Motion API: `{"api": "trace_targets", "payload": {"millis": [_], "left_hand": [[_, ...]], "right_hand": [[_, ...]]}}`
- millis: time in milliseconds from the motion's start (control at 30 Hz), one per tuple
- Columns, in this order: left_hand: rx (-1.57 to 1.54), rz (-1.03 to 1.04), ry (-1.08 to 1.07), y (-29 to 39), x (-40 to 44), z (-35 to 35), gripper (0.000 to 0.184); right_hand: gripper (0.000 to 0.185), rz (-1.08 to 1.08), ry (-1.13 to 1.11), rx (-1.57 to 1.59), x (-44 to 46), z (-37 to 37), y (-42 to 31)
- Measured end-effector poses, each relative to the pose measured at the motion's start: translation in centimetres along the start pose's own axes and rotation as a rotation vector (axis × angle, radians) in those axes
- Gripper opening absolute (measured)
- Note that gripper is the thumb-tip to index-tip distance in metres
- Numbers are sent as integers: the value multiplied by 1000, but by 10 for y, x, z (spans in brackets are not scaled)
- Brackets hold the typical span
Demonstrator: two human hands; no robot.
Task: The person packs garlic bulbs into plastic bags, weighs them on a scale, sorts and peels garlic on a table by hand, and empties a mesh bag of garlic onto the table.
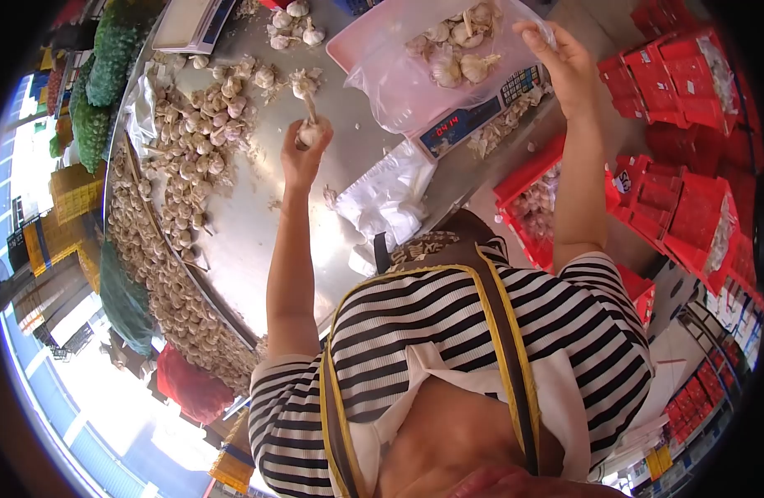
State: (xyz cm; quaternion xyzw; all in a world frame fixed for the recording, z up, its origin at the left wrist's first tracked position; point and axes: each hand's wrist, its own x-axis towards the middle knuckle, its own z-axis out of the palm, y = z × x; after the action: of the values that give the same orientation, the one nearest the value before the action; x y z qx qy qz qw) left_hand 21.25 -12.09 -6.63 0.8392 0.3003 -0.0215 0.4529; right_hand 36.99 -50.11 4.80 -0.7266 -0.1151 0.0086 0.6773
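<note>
Our garlic bulb [311, 134] looks pale, round and stemmed; our left grip [306, 143] closes round it, our right [541, 46] pinching the clear bag's [382, 87] rim.

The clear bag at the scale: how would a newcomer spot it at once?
On the metal table, find the scale with glowing red digits. Across its tray lies the clear bag, edge held by the right hand. Unlike the crumpled white bags nearby, it has garlic bulbs inside.
</note>
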Motion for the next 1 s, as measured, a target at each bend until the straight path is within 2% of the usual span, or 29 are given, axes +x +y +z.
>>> {"api": "trace_targets", "payload": {"millis": [33,100,167,233,333,367,433,500,533,567,633,667,700,767,800,867,900,967,1000], "left_hand": [[-175,61,8,34,-19,-6,55],[-330,328,55,104,-53,-13,53],[-545,721,-28,157,-72,-6,56],[-181,988,100,191,-70,4,55],[84,853,51,219,-61,32,47],[83,867,51,217,-47,39,47],[103,743,-40,203,-21,50,43],[24,732,33,190,-12,46,36],[85,777,132,189,-16,37,34],[-11,734,144,186,-16,28,31],[-17,693,280,175,-13,5,32],[51,740,386,166,-11,-8,30],[184,696,464,152,-5,-20,35],[385,479,472,134,-7,-37,45],[390,479,471,124,-3,-42,45],[282,471,455,106,2,-47,61],[287,465,450,112,-2,-42,61],[-54,540,256,142,-22,-18,72],[-26,591,206,157,-32,-2,73]], "right_hand": [[22,10,-23,10,-2,0,0],[23,8,-30,-2,-1,1,3],[24,2,-34,-12,-1,2,2],[25,13,-25,-18,-1,4,-2],[24,37,-31,67,0,1,-1],[24,26,-21,67,0,0,-1],[23,38,-30,110,-1,-3,0],[22,41,-33,116,2,-10,6],[21,41,-35,82,2,-11,7],[21,47,-41,48,-1,-11,9],[22,34,-30,59,-1,-11,9],[23,15,-25,66,-1,-11,9],[23,18,-26,69,-1,-11,10],[27,-15,-20,8,-1,-11,12],[27,-13,-19,12,0,-11,13],[32,-52,-21,-58,0,-10,14],[32,-44,-22,-55,-1,-10,16],[33,-100,-11,-57,-1,-9,18],[33,-79,16,-74,-2,-6,14]]}}
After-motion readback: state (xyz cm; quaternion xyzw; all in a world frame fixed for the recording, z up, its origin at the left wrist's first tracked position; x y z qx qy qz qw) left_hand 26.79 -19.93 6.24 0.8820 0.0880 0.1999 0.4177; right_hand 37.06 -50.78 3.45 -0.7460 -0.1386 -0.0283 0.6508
